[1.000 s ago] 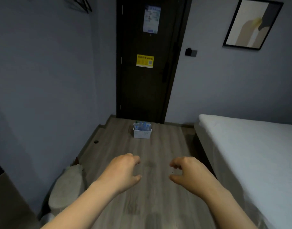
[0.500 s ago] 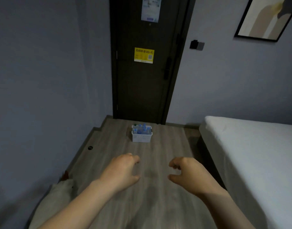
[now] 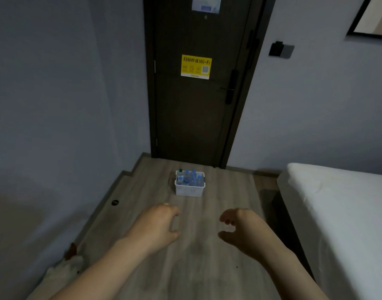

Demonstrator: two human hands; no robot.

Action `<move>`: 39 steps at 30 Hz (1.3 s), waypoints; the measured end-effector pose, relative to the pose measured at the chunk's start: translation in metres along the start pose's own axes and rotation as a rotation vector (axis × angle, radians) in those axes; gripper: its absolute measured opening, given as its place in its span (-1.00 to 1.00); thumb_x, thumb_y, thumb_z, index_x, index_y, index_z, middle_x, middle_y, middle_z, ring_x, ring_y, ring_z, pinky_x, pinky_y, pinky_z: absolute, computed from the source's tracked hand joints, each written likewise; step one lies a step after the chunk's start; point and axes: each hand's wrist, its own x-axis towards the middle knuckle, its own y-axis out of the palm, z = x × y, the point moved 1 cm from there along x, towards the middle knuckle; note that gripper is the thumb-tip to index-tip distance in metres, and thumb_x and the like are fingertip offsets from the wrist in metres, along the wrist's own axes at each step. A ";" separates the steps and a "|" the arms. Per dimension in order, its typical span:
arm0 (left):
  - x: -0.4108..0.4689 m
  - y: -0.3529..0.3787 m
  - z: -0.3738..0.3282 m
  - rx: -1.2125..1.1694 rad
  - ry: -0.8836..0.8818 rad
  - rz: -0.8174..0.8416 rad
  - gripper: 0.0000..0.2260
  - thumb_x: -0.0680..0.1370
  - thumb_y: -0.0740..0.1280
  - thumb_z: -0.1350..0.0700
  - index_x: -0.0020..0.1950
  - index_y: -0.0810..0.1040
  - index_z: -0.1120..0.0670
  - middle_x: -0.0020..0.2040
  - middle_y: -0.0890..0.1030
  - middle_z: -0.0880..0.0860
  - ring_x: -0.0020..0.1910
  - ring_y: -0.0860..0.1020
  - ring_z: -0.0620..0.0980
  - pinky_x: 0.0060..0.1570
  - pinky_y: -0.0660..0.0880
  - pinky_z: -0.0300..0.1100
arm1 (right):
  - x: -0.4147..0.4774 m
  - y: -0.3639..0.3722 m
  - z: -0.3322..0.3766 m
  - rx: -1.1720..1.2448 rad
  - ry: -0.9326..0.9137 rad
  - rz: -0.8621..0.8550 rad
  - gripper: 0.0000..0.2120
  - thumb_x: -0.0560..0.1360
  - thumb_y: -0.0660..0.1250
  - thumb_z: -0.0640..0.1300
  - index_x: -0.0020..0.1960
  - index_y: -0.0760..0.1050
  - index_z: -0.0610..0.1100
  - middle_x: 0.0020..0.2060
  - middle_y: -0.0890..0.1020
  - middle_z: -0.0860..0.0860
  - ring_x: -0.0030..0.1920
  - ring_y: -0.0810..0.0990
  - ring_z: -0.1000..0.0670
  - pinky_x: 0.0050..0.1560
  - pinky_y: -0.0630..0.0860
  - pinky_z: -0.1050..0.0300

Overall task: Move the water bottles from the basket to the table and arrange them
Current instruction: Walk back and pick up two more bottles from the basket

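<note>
Water bottles [image 3: 189, 178] too small to count, framed picture [image 3: 375, 17] cropped

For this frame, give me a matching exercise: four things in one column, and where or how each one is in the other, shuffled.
Things:
1. basket
2. yellow sign
3. bed
4. left hand

Places or states:
A. stuck on the door
B. held out, holding nothing
C. on the floor, with bottles in it
D. along the right side of the view

Pairs: 1-C, 2-A, 3-D, 4-B
</note>
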 end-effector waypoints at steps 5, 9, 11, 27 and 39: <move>0.081 0.006 0.028 -0.005 -0.007 0.025 -0.66 0.45 0.36 -0.07 0.19 0.51 -0.01 0.15 0.55 -0.01 0.15 0.52 -0.03 0.12 0.42 -0.22 | 0.084 0.001 -0.017 0.024 0.011 0.034 -0.63 0.45 0.40 0.09 0.23 0.48 0.10 0.10 0.59 0.15 0.02 0.55 0.18 0.06 0.54 0.25; 0.155 0.003 0.061 -0.009 0.001 0.030 -0.65 0.44 0.35 -0.09 0.19 0.52 -0.01 0.14 0.55 -0.03 0.12 0.53 -0.04 0.08 0.42 -0.23 | 0.162 -0.003 -0.024 0.028 0.031 0.046 -0.64 0.46 0.39 0.08 0.24 0.48 0.09 0.10 0.58 0.14 0.00 0.54 0.17 0.04 0.52 0.28; 0.193 -0.004 0.080 -0.011 0.003 0.025 -0.65 0.44 0.35 -0.10 0.19 0.51 -0.02 0.14 0.56 -0.04 0.11 0.53 -0.05 0.05 0.41 -0.23 | 0.201 -0.008 -0.023 0.040 0.045 0.045 -0.65 0.47 0.38 0.07 0.24 0.48 0.08 0.11 0.57 0.13 0.02 0.54 0.16 0.03 0.51 0.29; 0.416 -0.025 0.174 -0.060 0.032 0.100 -0.61 0.46 0.37 -0.09 0.26 0.49 -0.04 0.19 0.54 -0.07 0.14 0.51 -0.10 0.13 0.45 -0.22 | 0.441 -0.020 -0.038 0.175 0.132 0.031 -0.66 0.44 0.40 0.09 0.20 0.48 0.13 -0.05 0.51 0.24 -0.16 0.47 0.24 -0.25 0.38 0.42; 0.617 -0.029 0.186 -0.112 -0.105 0.144 -0.78 0.45 0.36 0.00 0.07 0.56 0.01 0.06 0.56 -0.05 0.00 0.52 -0.12 -0.04 0.42 -0.31 | 0.655 -0.061 -0.123 0.163 0.035 0.058 -0.65 0.44 0.40 0.07 0.21 0.50 0.11 0.10 0.58 0.13 -0.08 0.50 0.22 -0.32 0.32 0.44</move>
